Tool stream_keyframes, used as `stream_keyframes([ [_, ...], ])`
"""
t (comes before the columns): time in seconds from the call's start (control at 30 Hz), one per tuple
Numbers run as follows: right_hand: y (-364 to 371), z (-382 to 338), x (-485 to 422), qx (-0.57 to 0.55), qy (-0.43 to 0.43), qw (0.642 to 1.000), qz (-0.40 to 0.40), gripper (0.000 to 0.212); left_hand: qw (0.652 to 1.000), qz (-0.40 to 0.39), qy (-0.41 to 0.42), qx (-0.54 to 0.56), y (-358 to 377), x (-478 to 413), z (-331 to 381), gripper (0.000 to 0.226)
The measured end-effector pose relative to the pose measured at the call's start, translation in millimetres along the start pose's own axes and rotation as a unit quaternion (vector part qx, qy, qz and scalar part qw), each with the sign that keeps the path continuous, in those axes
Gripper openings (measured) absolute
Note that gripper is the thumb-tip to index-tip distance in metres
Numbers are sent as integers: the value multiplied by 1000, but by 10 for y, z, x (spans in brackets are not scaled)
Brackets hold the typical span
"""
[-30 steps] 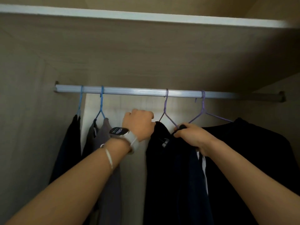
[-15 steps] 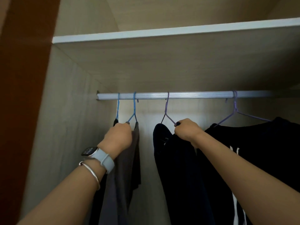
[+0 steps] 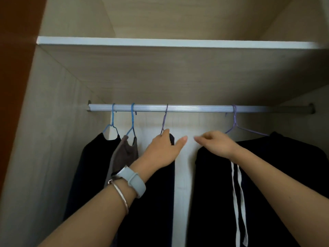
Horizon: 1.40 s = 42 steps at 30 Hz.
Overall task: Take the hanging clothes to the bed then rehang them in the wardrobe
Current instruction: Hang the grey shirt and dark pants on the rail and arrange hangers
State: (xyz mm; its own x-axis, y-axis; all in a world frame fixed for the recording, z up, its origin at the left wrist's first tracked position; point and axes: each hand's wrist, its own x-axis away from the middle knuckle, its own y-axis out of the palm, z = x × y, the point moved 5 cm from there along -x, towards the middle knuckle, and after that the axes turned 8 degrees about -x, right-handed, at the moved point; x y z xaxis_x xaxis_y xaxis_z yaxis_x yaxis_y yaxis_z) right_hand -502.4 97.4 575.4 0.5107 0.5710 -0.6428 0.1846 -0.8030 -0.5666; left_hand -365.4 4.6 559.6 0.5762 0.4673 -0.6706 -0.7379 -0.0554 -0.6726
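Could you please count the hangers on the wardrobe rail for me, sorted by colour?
Blue hangers: 2
Purple hangers: 2
Total: 4

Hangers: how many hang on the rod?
4 on the rod. Leftmost blue hanger near the rod's left end; second blue hanger beside it; middle purple hanger at the left hand; right purple hanger farther right. No more hooks show.
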Motion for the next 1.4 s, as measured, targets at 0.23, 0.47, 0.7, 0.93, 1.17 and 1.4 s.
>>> stream_keyframes([
  [0.23,-816,947,42,305,148,935,106,51,1000,18,3,20,202,-95,92,46],
  [0.47,-1212,1193,189,256,206,938,106,50,989,28,-55,135,273,-143,61,29],
  [0.7,-792,884,83,-26,126,991,40,28,952,19,-100,290,287,-170,49,23],
  [0.93,-319,518,124,-199,98,972,80,21,937,69,-110,323,233,-144,45,21],
  [1.17,130,83,89,-230,80,968,52,12,947,74,-112,293,83,-120,-162,18],
  [1.4,356,-132,90,-218,76,973,21,25,942,75,-105,309,-26,-130,-300,13],
])
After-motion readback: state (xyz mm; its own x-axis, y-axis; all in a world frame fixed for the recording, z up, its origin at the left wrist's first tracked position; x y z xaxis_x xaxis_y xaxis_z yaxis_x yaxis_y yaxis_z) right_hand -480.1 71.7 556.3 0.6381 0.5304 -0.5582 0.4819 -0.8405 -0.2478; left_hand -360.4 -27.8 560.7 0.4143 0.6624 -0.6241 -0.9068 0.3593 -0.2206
